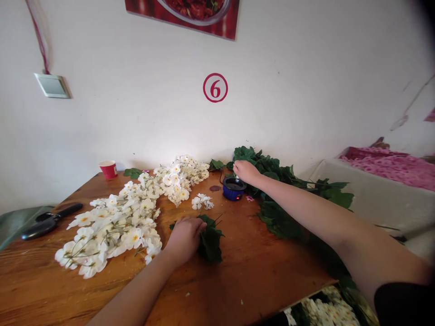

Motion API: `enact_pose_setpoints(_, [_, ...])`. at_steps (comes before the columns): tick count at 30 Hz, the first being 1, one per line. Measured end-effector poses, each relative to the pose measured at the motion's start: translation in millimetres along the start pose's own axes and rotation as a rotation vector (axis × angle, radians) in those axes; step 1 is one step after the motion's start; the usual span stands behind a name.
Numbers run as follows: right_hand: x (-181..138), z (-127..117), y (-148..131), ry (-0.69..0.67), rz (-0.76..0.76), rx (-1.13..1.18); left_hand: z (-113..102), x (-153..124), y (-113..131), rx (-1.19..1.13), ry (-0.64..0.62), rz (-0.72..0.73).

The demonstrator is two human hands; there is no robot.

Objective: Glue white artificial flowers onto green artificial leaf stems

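Note:
My left hand [185,235] rests on the wooden table [251,271], fingers closed on a sprig of green artificial leaves [210,240]. A small white flower cluster [201,202] lies just beyond that sprig. My right hand [245,171] reaches far across and pinches a small white piece over a little blue pot [233,188]; I cannot make out what the piece is. A long heap of white artificial flowers [129,217] spreads to the left of my left hand. A pile of green leaves [282,190] runs under and beside my right arm.
Black-handled scissors [50,221] lie near the table's left edge. A red paper cup [108,169] stands by the wall. A tray of pink flowers [390,165] sits at the right. More white flowers [326,312] are below the table's near edge.

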State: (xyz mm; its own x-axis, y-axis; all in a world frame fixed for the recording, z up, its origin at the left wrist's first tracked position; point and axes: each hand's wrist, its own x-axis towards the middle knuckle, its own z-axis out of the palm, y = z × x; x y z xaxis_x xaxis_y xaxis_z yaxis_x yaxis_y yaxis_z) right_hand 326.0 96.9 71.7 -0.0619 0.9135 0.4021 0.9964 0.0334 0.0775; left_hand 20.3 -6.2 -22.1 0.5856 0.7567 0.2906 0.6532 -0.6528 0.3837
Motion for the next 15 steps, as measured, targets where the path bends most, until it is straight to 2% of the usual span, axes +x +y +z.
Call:
enact_pose_setpoints(7, [-2, 18, -8, -0.080, -0.025, 0.015, 4, -2, -1, 0.061, 0.025, 0.045])
enact_pose_setpoints(15, [-3, 19, -7, -0.115, -0.043, 0.004, 6, -2, -1, 0.074, 0.025, 0.076])
